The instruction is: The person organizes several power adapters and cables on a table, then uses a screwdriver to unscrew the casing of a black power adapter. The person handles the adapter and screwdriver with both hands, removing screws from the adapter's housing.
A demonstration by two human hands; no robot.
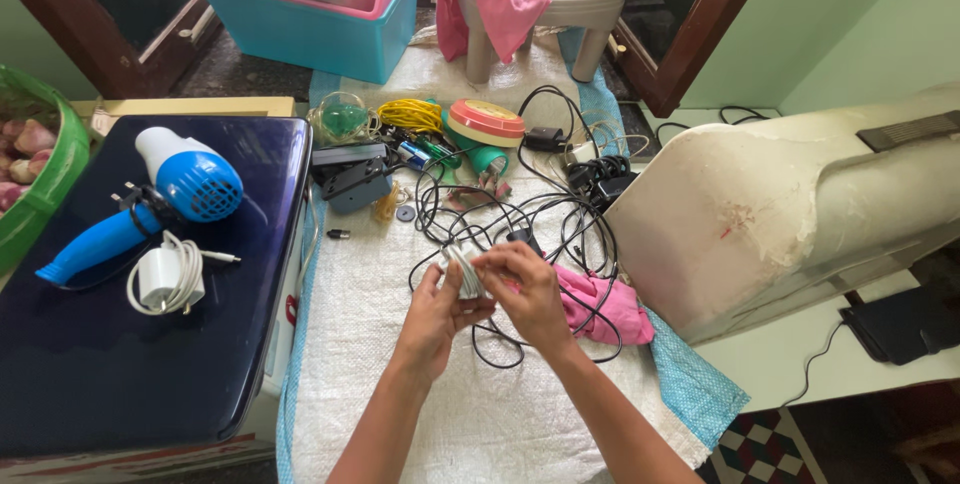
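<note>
Head view, looking down on a white woven plastic mat (400,384) spread over the floor; the left hand (432,316) and the right hand (530,294) meet above its middle, both closed in a pinch on a small bundle of coiled whitish cable (462,272) held between the fingertips. The bundle's long axis runs from upper left to lower right, tilted toward the right hand; which end carries a plug cannot be told, since the fingers hide both ends. Just beyond the hands lies a tangle of thin black cables (520,214), one loop of which passes under the right wrist and touches a crumpled pink cloth (600,306). Risk, as a judgement: the coil could spring loose if either pinch slackens, because the turns appear held by finger pressure alone; the black loop near the wrists could snag the bundle and drag neighbouring small items across the mat. To the left, apart from the hands, a blue and white hair dryer (165,199) and a white charger with wound cord (165,279) rest on a glossy dark blue lid (120,374); a worn cream appliance casing (790,204) stands at the right.
</note>
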